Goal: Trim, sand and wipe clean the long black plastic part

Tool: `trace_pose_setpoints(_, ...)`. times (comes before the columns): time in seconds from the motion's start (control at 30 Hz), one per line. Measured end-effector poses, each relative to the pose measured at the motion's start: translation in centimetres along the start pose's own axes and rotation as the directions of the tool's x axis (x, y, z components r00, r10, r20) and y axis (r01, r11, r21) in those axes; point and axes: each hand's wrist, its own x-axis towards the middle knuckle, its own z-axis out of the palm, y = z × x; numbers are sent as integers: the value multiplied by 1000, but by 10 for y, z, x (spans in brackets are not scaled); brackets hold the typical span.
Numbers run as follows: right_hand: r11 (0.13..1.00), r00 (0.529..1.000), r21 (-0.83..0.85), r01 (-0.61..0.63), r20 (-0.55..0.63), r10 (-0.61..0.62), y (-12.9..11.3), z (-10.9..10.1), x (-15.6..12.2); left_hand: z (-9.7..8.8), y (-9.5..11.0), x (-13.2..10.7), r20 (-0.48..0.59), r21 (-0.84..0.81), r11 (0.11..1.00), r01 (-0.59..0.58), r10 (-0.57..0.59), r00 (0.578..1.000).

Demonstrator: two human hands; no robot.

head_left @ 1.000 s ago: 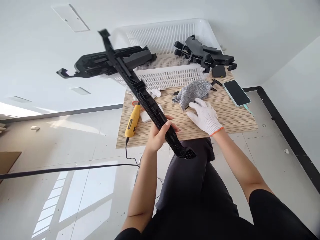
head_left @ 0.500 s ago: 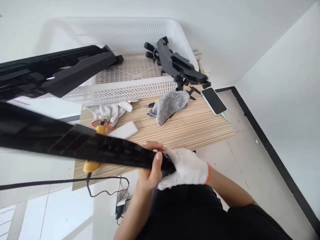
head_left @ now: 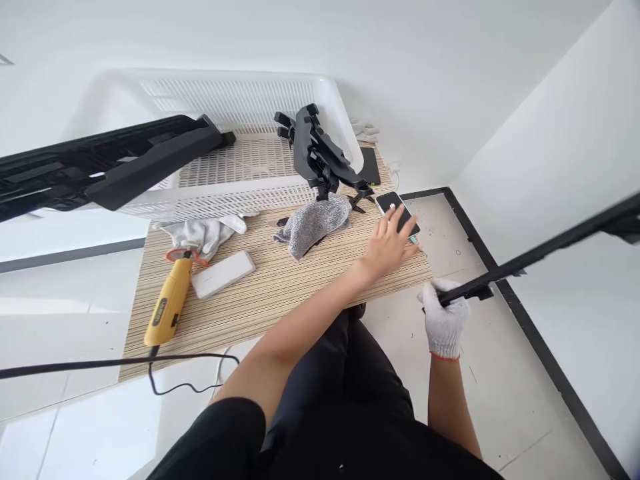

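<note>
My bare left hand point(head_left: 387, 248) reaches across the table to the phone point(head_left: 406, 217), its fingers spread over the phone's lower part; whether they touch it I cannot tell. In a white knitted glove, my right hand point(head_left: 445, 320) grips one end of a long black plastic strip point(head_left: 537, 255) beyond the table's right corner. The strip slants up and out of view at the right. To the left of the phone lie a grey cloth point(head_left: 315, 223) and a black caliper point(head_left: 361, 199), partly covered by the cloth.
A white plastic basket point(head_left: 230, 193) at the back holds black plastic parts point(head_left: 320, 150); a long one point(head_left: 150, 163) juts out left. On the striped table point(head_left: 300, 287) lie a yellow corded tool point(head_left: 170, 300), a white box-shaped object point(head_left: 223, 273) and gloves point(head_left: 200, 233). A cable point(head_left: 120, 361) crosses low left.
The long black strip has swung from the left side to the right, now held only by my right hand. My left hand has let go of it and moved to the phone.
</note>
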Motion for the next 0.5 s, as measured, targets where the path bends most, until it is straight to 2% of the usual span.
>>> trace_pose_setpoints(0.03,1000,999,-6,-10,33,11,1,-4,-1,9,-6,11,-37,45,998,36,-34,999)
trace_pose_setpoints(0.1,1000,995,-29,10,95,-7,3,-9,-2,23,-21,25,-29,91,992,92,-89,996)
trace_pose_setpoints(0.23,982,976,-132,138,188,-112,4,-9,1,36,-39,27,-22,109,988,112,-110,994)
trace_pose_setpoints(0.37,982,965,-106,159,226,-133,5,8,6,41,-39,22,-38,91,986,142,-139,990)
trace_pose_setpoints(0.5,998,983,35,52,173,-58,11,30,6,42,-40,22,-98,16,985,171,-168,981)
